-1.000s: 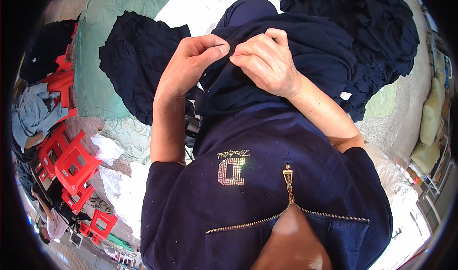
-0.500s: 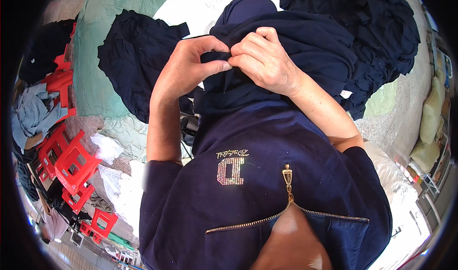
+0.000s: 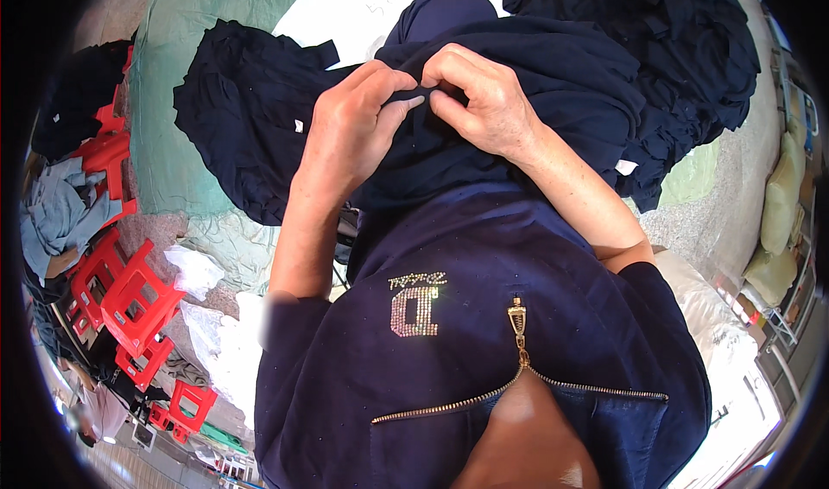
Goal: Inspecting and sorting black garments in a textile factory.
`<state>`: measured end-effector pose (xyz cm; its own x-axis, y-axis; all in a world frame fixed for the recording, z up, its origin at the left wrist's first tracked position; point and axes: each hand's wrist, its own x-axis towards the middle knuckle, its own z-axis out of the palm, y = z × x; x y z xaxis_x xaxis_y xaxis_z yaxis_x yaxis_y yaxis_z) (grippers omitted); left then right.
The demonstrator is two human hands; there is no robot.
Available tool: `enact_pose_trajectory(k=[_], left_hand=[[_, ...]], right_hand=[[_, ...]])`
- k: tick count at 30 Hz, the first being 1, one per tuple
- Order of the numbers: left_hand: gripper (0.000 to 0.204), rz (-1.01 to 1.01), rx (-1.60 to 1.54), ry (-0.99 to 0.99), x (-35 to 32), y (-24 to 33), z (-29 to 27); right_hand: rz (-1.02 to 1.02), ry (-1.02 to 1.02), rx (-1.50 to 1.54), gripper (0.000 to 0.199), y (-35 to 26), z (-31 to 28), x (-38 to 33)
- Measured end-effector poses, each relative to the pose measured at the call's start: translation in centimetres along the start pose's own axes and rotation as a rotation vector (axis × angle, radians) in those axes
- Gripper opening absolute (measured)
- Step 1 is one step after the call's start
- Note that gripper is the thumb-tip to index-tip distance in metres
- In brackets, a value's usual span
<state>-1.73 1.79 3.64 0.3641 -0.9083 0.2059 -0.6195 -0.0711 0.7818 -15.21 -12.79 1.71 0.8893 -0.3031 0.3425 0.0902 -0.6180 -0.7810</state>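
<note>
Dark navy cloth (image 3: 553, 79) lies bunched across my lap. My left hand (image 3: 358, 118) pinches a fold of it between thumb and forefinger. Close beside, my right hand (image 3: 484, 100) has its thumb and forefinger closed on the same fold, the two sets of fingertips almost touching. Whatever small detail sits between the fingertips is too dark to make out. Another heap of dark cloth (image 3: 233, 118) lies beyond my left hand, with a small white tag on it. A larger dark pile (image 3: 691, 66) spreads at the far right.
Under the cloth at the far side is a white surface (image 3: 324, 10) with handwriting. A green sheet (image 3: 181, 83) covers the floor to the left. Red plastic stools (image 3: 142, 303) and white plastic bags (image 3: 194, 269) stand farther left. Pale sacks (image 3: 781, 204) lie at the right edge.
My right hand's fingers have opened out from a closed bunch into a thumb-and-forefinger pinch. My left hand has turned slightly, its thumb and forefinger drawing nearer together. A white tag now shows on the left heap.
</note>
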Motion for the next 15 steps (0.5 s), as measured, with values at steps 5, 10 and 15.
enact_pose_trajectory(k=[5,10,15], left_hand=[[0.030,0.246,0.175,0.179,-0.2,-1.1,1.7],[0.032,0.238,0.255,0.375,-0.2,-1.1,3.5],[0.027,0.150,-0.028,0.375,1.3,-1.9,2.7]], right_hand=[[0.072,0.070,0.073,0.014,-0.1,0.2,0.0],[0.015,0.151,0.011,0.013,-0.4,1.2,-0.4],[0.069,0.227,-0.030,0.012,1.0,-1.5,0.2]])
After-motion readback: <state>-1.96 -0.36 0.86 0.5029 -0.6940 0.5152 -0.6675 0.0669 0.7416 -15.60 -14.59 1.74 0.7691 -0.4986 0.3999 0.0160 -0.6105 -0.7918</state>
